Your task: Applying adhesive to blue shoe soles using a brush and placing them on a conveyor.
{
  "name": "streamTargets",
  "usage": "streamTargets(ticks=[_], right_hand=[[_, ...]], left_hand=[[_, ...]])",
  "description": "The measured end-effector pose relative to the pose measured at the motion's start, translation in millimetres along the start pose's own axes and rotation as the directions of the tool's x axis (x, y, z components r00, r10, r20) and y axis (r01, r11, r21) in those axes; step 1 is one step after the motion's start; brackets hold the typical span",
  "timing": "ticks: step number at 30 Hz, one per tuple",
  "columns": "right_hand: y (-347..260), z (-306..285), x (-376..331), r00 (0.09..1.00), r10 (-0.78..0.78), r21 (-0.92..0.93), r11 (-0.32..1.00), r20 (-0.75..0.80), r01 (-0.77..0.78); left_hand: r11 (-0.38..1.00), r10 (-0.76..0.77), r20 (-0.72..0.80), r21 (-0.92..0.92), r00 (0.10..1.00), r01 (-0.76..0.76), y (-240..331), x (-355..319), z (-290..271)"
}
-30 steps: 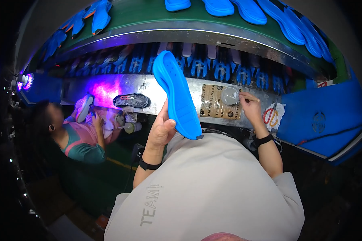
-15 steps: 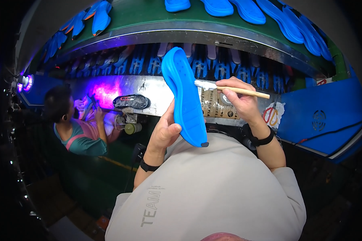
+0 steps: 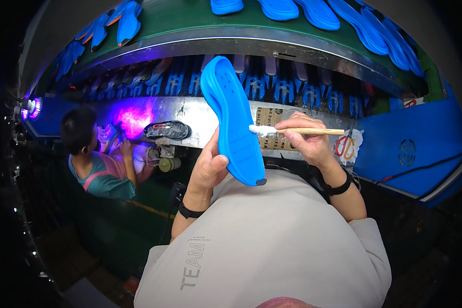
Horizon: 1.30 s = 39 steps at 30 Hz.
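Gripping the blue sole [image 3: 234, 134] by its left side, the left hand [image 3: 209, 165] supports it over the near edge of the table [image 3: 197, 110]. The right hand [image 3: 307, 137], forearm angled inward, pinches a wooden-handled brush [image 3: 321, 131], tip at the sole's right rim.

Over the last second, the right hand [image 3: 308, 139] is leaving the cardboard [image 3: 266, 117] and bringing a wooden-handled brush [image 3: 321, 132] to the blue sole [image 3: 233, 123]; since half a second ago it is shifting the white tip lower along the sole's right edge, the handle levelling out. The left hand [image 3: 210, 165] is tilting the sole's far end slightly leftward, while a co-worker [image 3: 108, 174] is leaning closer to the metal bench [image 3: 196, 114] than a second ago.
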State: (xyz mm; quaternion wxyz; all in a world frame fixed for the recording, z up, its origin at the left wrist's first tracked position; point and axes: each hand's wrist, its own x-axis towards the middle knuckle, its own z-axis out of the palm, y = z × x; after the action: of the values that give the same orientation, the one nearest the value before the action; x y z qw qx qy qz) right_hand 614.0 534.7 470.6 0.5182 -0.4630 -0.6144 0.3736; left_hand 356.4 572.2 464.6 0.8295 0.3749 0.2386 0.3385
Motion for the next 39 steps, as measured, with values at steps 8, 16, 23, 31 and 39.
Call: streamTargets(ticks=[8, 16, 23, 31, 39], right_hand=[[1, -5, 6, 0.999, -0.022, 0.01, 1.0, -0.031, 0.022], [-3, -4, 16, 0.987, -0.092, -0.043, 0.995, -0.133, 0.087], [-5, 5, -2, 1.0, -0.006, 0.005, 1.0, -0.011, 0.006], [-15, 4, 1, 0.995, -0.068, 0.027, 0.997, 0.069, 0.066], [-18, 15, 8, 0.998, -0.07, -0.06, 0.996, -0.001, 0.07]], left_hand=[[1.0, -0.014, 0.025, 0.023, 1.0, 0.014, 5, 1, 3], [0.999, -0.047, 0.079, 0.019, 0.996, 0.046, 7, 1, 5], [0.998, 0.021, 0.025, 0.051, 0.999, -0.022, 9, 3, -11], [0.983, 0.126, -0.037, 0.141, 0.991, -0.119, 12, 6, -17], [0.984, 0.089, 0.019, 0.155, 0.996, -0.091, 22, 3, -19]])
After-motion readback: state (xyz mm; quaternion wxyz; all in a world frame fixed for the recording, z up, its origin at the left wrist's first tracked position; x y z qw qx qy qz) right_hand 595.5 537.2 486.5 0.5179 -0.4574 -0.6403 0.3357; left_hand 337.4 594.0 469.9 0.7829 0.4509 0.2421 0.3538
